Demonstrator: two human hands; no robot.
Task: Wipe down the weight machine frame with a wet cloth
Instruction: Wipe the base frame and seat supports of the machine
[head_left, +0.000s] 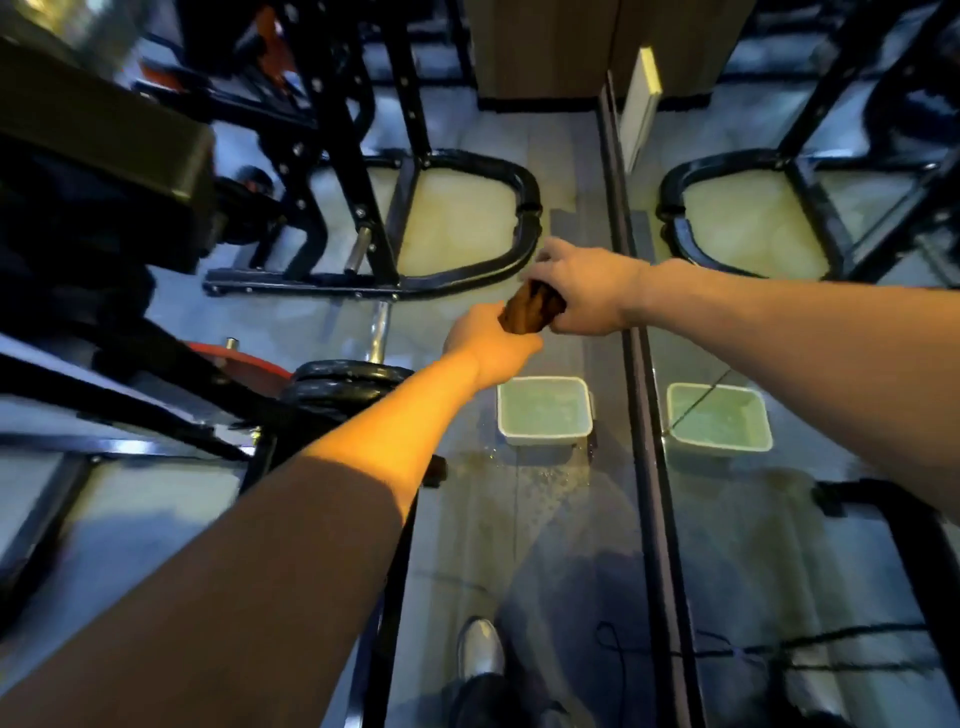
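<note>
Basically both hands gripped the twisted brown cloth (530, 310): left hand (491, 348) on its lower end, right hand (584, 291) on its upper end, above the water tub (544, 410). No legible writing.

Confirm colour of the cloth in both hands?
Dark reddish-brown cloth, twisted between left hand and right hand; head view.

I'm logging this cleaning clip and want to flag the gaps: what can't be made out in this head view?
- Twisted brown cloth: both ends are hidden inside the left hand and right hand.
- Fingers of both hands: curled out of sight beneath the cloth.
- Black steel weight machine frame: blurred and cut off at the top and left edges.
- Pale green plastic tub of water: depth unreadable.
</note>
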